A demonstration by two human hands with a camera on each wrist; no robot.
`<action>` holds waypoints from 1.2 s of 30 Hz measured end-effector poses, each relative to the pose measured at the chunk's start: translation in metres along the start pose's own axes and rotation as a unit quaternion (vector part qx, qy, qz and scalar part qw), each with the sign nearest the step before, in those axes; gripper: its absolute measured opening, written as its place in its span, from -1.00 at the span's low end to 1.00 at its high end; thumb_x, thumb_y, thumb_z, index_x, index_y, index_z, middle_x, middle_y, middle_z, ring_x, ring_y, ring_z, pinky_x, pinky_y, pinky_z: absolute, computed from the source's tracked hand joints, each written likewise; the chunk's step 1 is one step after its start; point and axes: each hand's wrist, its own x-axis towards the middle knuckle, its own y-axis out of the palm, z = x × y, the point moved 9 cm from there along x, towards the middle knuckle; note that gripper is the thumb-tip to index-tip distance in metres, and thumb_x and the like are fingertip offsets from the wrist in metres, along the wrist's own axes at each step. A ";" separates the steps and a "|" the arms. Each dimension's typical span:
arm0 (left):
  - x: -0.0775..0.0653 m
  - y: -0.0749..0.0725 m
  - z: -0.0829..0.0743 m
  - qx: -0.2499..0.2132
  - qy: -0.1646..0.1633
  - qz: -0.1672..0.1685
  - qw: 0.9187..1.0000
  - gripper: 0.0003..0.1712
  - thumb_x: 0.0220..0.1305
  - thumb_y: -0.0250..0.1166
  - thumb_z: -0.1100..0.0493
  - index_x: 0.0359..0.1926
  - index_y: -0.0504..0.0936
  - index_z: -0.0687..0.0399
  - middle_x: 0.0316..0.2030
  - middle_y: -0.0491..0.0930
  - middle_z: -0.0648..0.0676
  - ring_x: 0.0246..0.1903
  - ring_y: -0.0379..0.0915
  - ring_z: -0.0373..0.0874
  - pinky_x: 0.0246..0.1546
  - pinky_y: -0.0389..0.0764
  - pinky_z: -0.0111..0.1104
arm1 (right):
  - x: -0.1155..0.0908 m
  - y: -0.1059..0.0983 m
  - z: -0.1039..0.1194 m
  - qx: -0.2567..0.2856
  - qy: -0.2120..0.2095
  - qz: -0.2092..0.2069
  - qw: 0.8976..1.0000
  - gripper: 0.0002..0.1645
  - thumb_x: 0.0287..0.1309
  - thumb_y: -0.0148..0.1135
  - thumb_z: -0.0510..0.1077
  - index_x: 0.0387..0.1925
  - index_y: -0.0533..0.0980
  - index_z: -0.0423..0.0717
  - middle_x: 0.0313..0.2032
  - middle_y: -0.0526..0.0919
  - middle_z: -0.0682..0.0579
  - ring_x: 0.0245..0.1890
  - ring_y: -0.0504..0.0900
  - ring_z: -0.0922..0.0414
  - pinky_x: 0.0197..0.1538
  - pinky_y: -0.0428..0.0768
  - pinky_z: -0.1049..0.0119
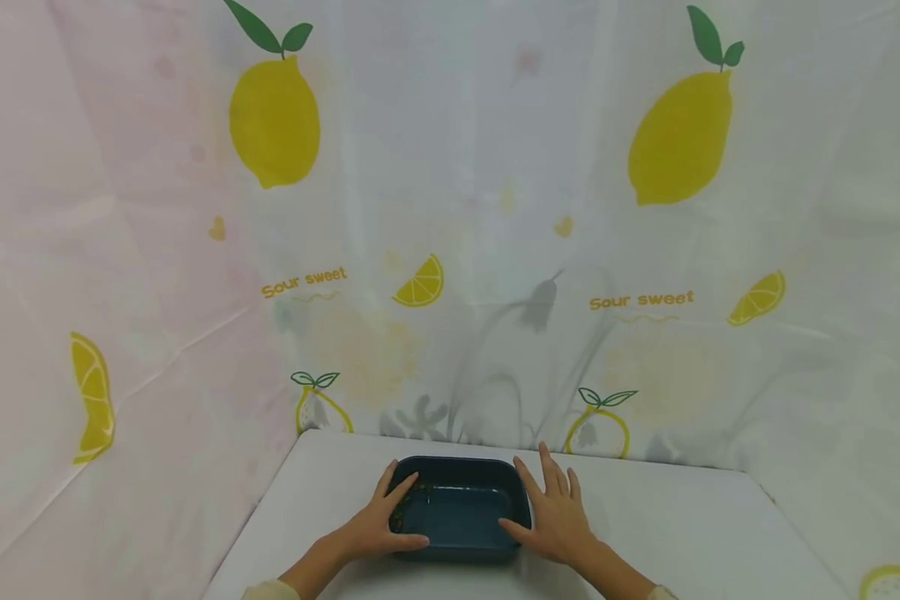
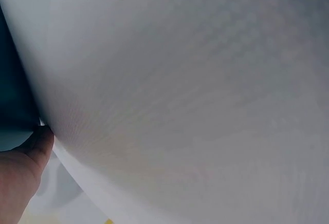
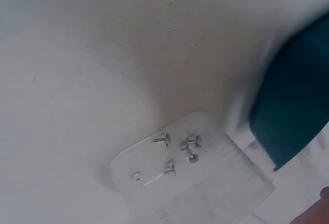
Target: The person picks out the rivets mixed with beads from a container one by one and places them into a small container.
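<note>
A dark blue rectangular dish (image 1: 457, 508) is in the lower middle of the head view. Small mottled green and reddish bits (image 1: 399, 521) lie along its left end. My left hand (image 1: 375, 521) spans the dish's left end, its thumb over the near rim and its fingers spread and fairly straight. In the left wrist view a fingertip (image 2: 45, 134) touches the dish's edge. My right hand (image 1: 562, 517) is at the right end, thumb over the rim, the other fingers spread and straight. Part of the dish's teal side (image 3: 295, 98) shows in the right wrist view.
A clear plastic pouch (image 3: 221, 167) with several small silver screw-like pieces (image 3: 191, 149) lies on the white surface beside the dish in the right wrist view. Lemon-printed curtains (image 1: 480, 208) stand behind and beside the white table (image 1: 667, 517).
</note>
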 end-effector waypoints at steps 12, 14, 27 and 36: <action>-0.004 0.008 -0.002 0.015 -0.017 0.005 1.000 0.18 0.08 0.42 -0.31 0.57 0.00 -0.10 0.55 -0.47 0.27 0.37 0.12 0.44 0.10 0.42 0.28 | -0.001 0.007 0.013 0.019 0.001 0.023 1.000 0.13 -0.03 0.31 0.48 0.49 0.20 0.11 0.51 -0.01 -0.31 0.28 0.36 -0.32 0.33 0.15 -0.36; -0.002 0.005 -0.005 0.025 -0.014 0.002 1.000 0.20 0.07 0.42 -0.33 0.57 0.00 -0.09 0.55 -0.45 0.27 0.38 0.12 0.42 0.11 0.42 0.27 | 0.003 0.008 0.016 0.022 -0.001 0.021 1.000 0.13 -0.02 0.30 0.48 0.50 0.19 0.11 0.51 -0.03 -0.30 0.30 0.34 -0.31 0.33 0.14 -0.36; 0.003 -0.017 -0.001 0.043 -0.015 -0.030 0.999 0.18 0.06 0.41 -0.36 0.56 0.05 -0.09 0.56 -0.42 0.27 0.38 0.13 0.42 0.11 0.43 0.26 | 0.040 0.022 0.052 0.059 -0.025 0.032 0.997 0.08 0.07 0.31 0.39 0.50 0.16 0.05 0.51 -0.07 -0.33 0.35 0.28 -0.33 0.34 0.13 -0.37; 0.001 -0.007 0.001 0.038 -0.009 -0.022 0.999 0.18 0.07 0.40 -0.36 0.56 0.04 -0.07 0.55 -0.41 0.29 0.40 0.07 0.45 0.12 0.41 0.28 | 0.040 0.043 0.070 0.052 -0.032 0.043 0.997 0.07 0.09 0.29 0.40 0.50 0.16 0.07 0.50 -0.04 -0.33 0.32 0.32 -0.30 0.31 0.21 -0.34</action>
